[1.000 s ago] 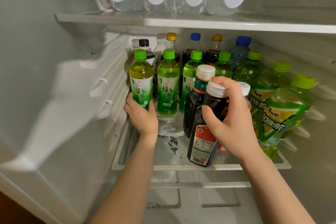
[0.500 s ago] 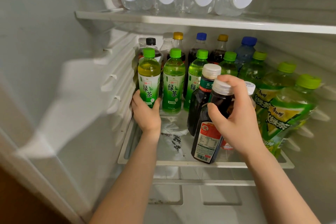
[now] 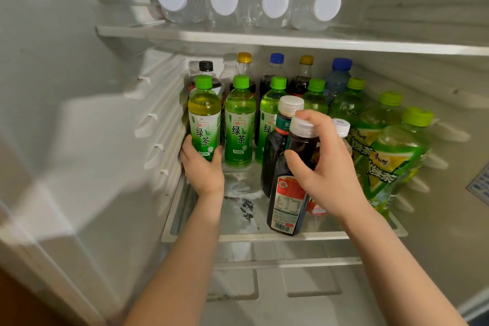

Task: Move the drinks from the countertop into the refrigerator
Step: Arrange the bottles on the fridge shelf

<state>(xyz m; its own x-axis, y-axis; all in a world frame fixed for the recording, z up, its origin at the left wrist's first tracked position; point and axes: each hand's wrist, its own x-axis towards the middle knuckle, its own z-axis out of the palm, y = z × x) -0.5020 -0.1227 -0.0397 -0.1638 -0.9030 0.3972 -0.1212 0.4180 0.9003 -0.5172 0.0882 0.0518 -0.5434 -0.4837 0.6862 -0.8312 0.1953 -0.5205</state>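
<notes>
Both my hands are inside the open refrigerator at its middle glass shelf [image 3: 264, 237]. My left hand [image 3: 202, 169] grips the base of a green tea bottle [image 3: 204, 116] with a green cap, standing at the shelf's left end beside a matching bottle [image 3: 239, 122]. My right hand [image 3: 326, 169] grips the shoulder and neck of a dark drink bottle [image 3: 289, 193] with a white cap and red label, near the shelf's front edge. Another dark bottle [image 3: 277, 145] stands just behind it. A third white cap [image 3: 341, 127] shows behind my right hand.
Rows of green tea, cola and water bottles fill the back and right of the shelf, with large green bottles [image 3: 391, 161] leaning at the right. Several water bottles [image 3: 267, 2] lie on the upper shelf [image 3: 291, 40]. A drawer [image 3: 264, 280] sits below. The ribbed fridge wall [image 3: 164, 127] is at the left.
Both hands keep the same hold on their bottles. The view has shifted so the shelf sits further right and lower in the frame; the green tea bottle stays at the left end.
</notes>
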